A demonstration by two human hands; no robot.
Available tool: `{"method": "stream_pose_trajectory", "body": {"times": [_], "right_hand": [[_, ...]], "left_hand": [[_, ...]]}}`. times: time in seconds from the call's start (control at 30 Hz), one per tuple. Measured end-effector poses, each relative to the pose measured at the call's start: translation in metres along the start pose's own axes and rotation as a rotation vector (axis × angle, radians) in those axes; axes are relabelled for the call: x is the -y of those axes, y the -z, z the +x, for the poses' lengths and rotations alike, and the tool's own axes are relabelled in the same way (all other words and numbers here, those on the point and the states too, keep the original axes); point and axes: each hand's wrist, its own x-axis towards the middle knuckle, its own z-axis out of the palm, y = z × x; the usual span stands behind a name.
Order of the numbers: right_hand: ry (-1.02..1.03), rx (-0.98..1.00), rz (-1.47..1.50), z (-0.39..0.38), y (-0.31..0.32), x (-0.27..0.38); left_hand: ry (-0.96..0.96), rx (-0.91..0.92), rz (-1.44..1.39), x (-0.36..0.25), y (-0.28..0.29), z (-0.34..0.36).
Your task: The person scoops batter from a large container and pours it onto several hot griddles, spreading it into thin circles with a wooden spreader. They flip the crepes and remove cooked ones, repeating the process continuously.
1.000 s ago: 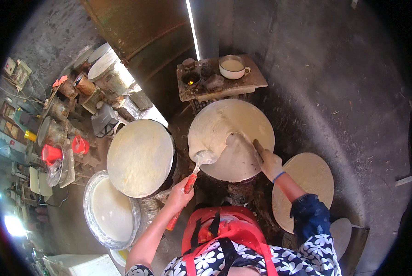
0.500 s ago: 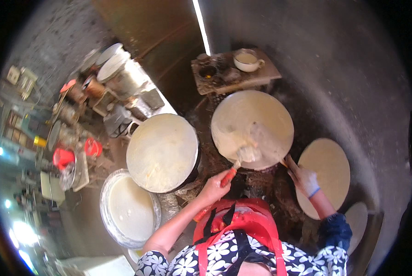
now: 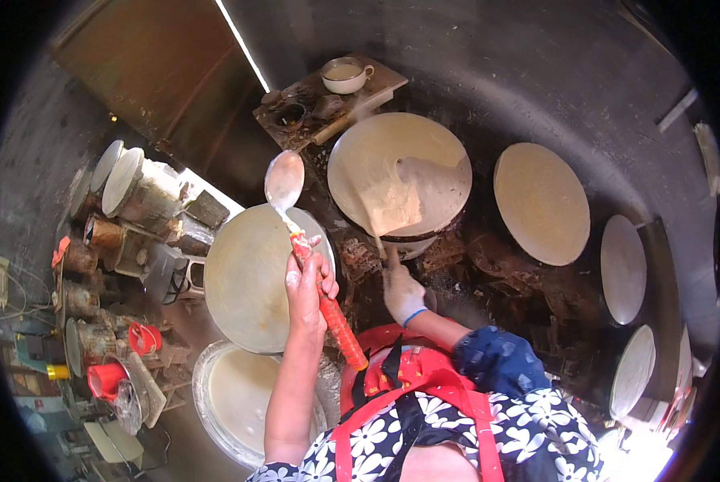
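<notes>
My left hand [image 3: 308,289] is closed around the red-wrapped handle of a ladle [image 3: 284,181], held bowl up above the left round griddle [image 3: 243,277]. A whitish film coats the ladle's bowl. My right hand [image 3: 404,293], in a pale glove, grips the thin handle of a flat tan spreader [image 3: 394,209]. Its blade lies on the near part of the middle round griddle [image 3: 400,132]. Pale batter covers much of that griddle, with a greyer patch at the right. Below the left griddle stands a wide tub [image 3: 239,394] of creamy batter, partly hidden by my left forearm.
At the back, a low board [image 3: 360,100] bears a white handled cup [image 3: 344,76] and a dark bowl. More round griddles [image 3: 541,205] curve along the right side. On the left are stacked cylinders [image 3: 147,189], red containers [image 3: 107,377] and cluttered shelves.
The ladle has risen off the middle griddle and swung left with my left hand. My right hand has brought the spreader from that griddle's right side leftward to its near part. The view has shifted.
</notes>
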Motion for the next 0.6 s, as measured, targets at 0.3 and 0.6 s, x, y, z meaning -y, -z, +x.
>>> {"method": "stream_pose_trajectory", "body": {"times": [0.3,0.6], "right_hand": [[-0.123,-0.225,-0.058,-0.012,0.048,-0.083],[0.097,0.071,-0.076,-0.028,0.038,-0.048]], "left_hand": [[0.284,-0.040,-0.017,0.025,0.014,-0.015],[0.429,-0.020,-0.019,0.041,0.030,-0.022]]}}
